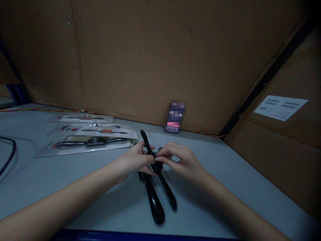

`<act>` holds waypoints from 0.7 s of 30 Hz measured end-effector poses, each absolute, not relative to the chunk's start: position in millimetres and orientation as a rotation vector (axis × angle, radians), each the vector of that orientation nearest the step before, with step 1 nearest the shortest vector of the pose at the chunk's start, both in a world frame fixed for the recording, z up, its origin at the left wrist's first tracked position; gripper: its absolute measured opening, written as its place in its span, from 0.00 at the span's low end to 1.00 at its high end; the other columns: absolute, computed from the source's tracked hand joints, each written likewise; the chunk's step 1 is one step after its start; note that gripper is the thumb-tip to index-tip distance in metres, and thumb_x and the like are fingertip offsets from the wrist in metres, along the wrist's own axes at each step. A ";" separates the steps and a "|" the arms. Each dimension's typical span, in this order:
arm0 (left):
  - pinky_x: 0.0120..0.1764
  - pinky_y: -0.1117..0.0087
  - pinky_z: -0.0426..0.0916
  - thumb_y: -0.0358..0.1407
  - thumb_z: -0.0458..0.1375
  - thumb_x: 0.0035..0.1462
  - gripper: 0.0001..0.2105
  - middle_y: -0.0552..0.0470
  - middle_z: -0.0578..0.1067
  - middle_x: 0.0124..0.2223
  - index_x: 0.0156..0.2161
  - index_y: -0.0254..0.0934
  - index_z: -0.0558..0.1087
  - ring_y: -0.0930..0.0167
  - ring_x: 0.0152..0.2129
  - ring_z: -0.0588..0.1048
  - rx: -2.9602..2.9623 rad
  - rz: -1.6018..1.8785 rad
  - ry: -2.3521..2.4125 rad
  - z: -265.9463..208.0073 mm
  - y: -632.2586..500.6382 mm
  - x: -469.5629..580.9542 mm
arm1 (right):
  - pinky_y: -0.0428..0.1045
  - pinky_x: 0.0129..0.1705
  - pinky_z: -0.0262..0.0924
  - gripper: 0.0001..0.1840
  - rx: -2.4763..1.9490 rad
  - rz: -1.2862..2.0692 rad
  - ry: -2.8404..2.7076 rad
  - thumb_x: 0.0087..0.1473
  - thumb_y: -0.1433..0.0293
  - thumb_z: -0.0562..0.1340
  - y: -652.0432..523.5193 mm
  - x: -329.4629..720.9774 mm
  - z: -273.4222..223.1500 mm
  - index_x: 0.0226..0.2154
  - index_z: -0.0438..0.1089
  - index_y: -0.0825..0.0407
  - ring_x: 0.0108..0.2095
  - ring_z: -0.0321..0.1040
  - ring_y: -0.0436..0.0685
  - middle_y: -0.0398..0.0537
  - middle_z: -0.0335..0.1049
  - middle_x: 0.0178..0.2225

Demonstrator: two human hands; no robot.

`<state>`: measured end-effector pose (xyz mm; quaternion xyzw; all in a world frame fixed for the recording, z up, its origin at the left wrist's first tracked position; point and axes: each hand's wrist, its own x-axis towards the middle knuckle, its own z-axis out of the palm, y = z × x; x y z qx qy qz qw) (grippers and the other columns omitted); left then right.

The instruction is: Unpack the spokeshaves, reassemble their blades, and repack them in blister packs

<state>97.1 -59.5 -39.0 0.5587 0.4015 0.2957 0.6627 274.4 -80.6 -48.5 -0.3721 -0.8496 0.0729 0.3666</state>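
Observation:
My left hand (137, 159) is wrapped round the middle of a black spokeshave (167, 190), a slim tool with a handle at each end, tilted across the table. The fingertips of my right hand (179, 159) are pinched together at the spokeshave's centre. Whatever small part they grip is too dark to make out. Below lies a second black-handled tool (154, 204) with a thicker, rounded handle pointing towards me. Its far part is largely hidden by my left hand and the spokeshave.
Several blister packs (117, 144) with similar tools lie at the left on the grey table (100, 201). A phone (173, 125) leans on the cardboard wall (125, 67) behind. A labelled cardboard box (281, 134) stands right; a black cable (12, 150) curves in at left.

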 end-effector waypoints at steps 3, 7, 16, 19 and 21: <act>0.34 0.64 0.73 0.26 0.58 0.44 0.23 0.51 0.70 0.33 0.47 0.33 0.60 0.67 0.30 0.76 1.248 0.644 0.896 -40.7 -56.9 96.3 | 0.48 0.33 0.57 0.05 -0.932 0.081 -2.240 0.56 0.72 0.58 -78.8 275.1 -52.4 0.28 0.67 0.52 0.30 0.63 0.52 0.45 0.66 0.27; 0.34 0.63 0.73 0.26 0.58 0.43 0.22 0.52 0.71 0.32 0.46 0.34 0.60 0.68 0.30 0.76 1.253 0.647 0.881 -41.9 -55.5 95.3 | 0.48 0.33 0.56 0.04 -0.918 -0.001 -2.274 0.56 0.72 0.56 -78.0 275.7 -55.3 0.30 0.65 0.52 0.31 0.61 0.53 0.46 0.64 0.28; 0.33 0.62 0.73 0.27 0.56 0.45 0.20 0.51 0.71 0.32 0.45 0.34 0.60 0.67 0.28 0.76 1.269 0.651 0.910 -40.8 -57.0 96.8 | 0.47 0.30 0.55 0.03 -0.918 0.094 -2.317 0.53 0.75 0.58 -82.7 274.2 -52.7 0.30 0.64 0.51 0.29 0.60 0.52 0.43 0.62 0.27; 0.32 0.63 0.73 0.28 0.56 0.47 0.18 0.50 0.72 0.33 0.45 0.34 0.60 0.67 0.28 0.76 1.295 0.655 0.928 -40.5 -57.9 96.8 | 0.46 0.28 0.54 0.04 -0.968 0.189 -2.267 0.52 0.75 0.58 -84.8 270.4 -53.8 0.33 0.66 0.51 0.25 0.59 0.50 0.41 0.62 0.24; 0.33 0.63 0.73 0.29 0.56 0.48 0.16 0.49 0.73 0.34 0.44 0.34 0.60 0.67 0.29 0.76 1.308 0.645 0.910 -40.3 -57.9 96.2 | 0.45 0.26 0.54 0.07 -0.997 0.268 -2.212 0.53 0.75 0.58 -85.1 268.4 -54.8 0.37 0.67 0.51 0.23 0.58 0.48 0.40 0.63 0.23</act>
